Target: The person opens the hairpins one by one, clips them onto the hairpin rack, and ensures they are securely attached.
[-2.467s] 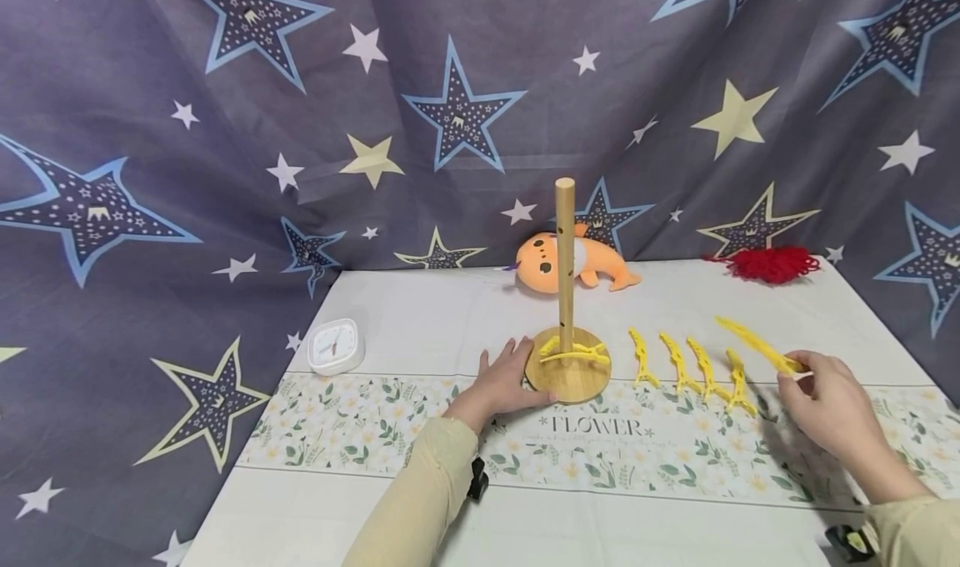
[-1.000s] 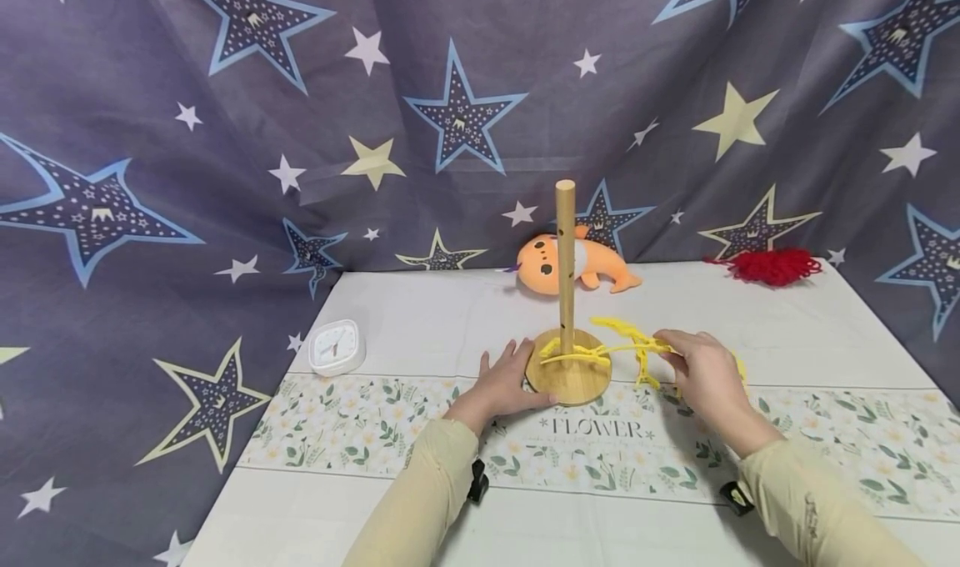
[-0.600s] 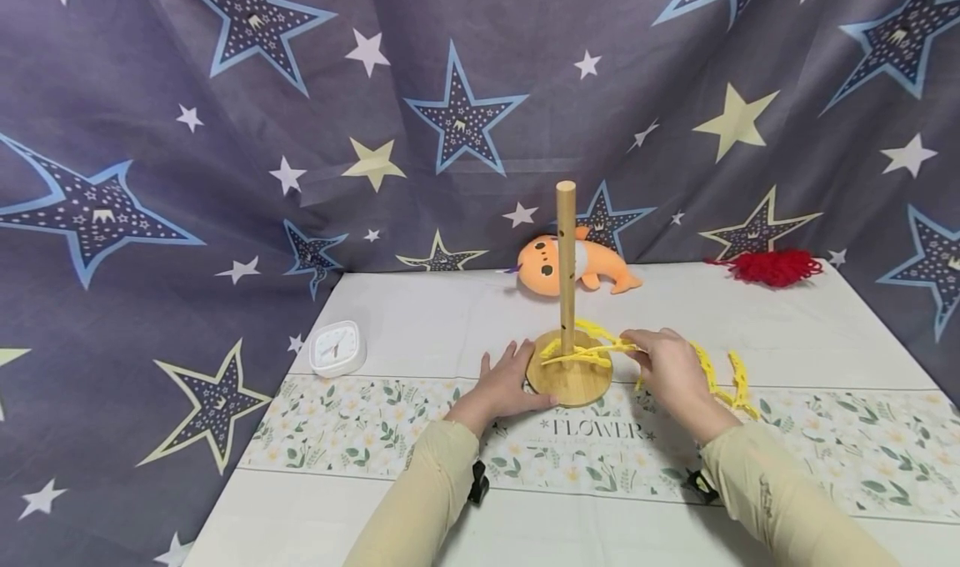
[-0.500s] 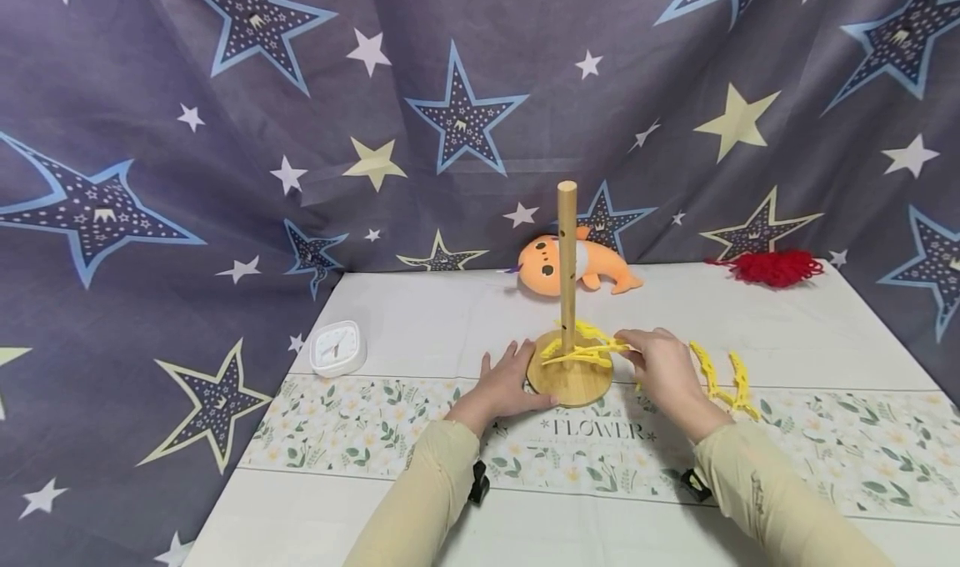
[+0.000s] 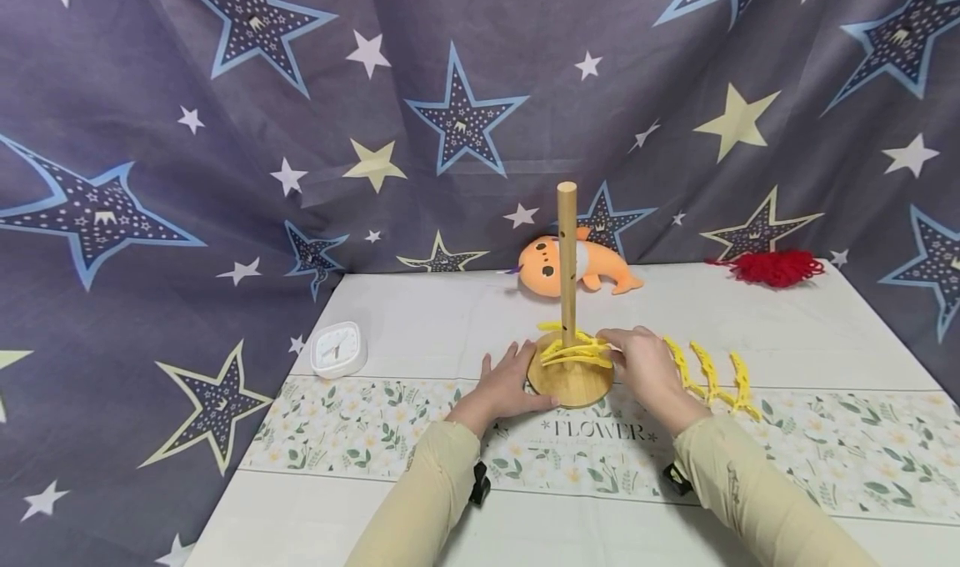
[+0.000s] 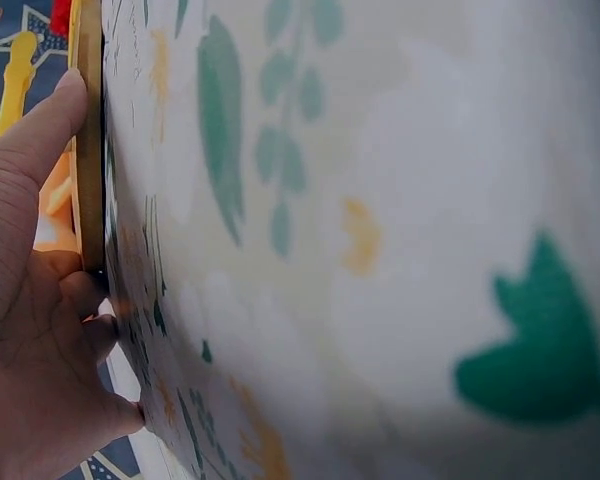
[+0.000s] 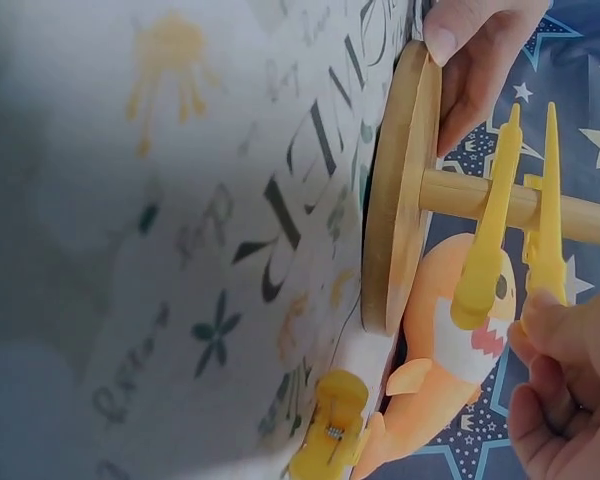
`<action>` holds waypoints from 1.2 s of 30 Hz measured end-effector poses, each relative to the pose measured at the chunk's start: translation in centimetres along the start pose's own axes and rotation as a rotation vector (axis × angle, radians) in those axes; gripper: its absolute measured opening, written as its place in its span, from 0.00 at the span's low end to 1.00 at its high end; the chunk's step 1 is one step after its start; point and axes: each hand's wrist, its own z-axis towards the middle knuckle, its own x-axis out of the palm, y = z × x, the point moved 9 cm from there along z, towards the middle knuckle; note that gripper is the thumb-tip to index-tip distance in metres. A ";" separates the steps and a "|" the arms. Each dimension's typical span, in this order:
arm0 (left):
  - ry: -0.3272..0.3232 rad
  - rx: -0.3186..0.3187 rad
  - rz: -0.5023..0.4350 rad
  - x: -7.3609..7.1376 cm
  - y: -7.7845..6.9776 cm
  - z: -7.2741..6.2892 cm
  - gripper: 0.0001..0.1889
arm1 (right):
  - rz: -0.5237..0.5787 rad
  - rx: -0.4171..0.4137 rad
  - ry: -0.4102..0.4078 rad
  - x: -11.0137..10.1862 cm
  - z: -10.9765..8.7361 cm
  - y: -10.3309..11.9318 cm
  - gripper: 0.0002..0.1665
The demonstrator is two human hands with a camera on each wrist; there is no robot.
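A wooden stand [image 5: 567, 283], an upright post on a round base, stands mid-table. My left hand [image 5: 501, 385] grips the base's left rim, thumb at the front edge. One yellow hair clip [image 7: 485, 240] sits across the lower post. Just above it, my right hand [image 5: 643, 371] pinches the tail of a second clip [image 7: 547, 215]. Its spread arms lie in front of and behind the post in the head view. Beside my right hand, several more yellow clips [image 5: 740, 379] lie in a row; one is hidden from the head view by the hand.
An orange plush toy [image 5: 603, 264] lies behind the post. At the back right is a bundle of red yarn [image 5: 776, 268]. A small white clock [image 5: 337, 348] stands on the left. Star-printed curtain [image 5: 465, 117] walls the table at the back and sides.
My right hand has carried the hair clip leftward from the right side to the post, over the row of clips. The left hand has stayed on the base.
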 end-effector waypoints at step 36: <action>-0.005 0.008 -0.032 -0.1 0.0 -0.2 0.55 | 0.081 0.085 -0.074 -4.1 -3.9 -4.6 0.23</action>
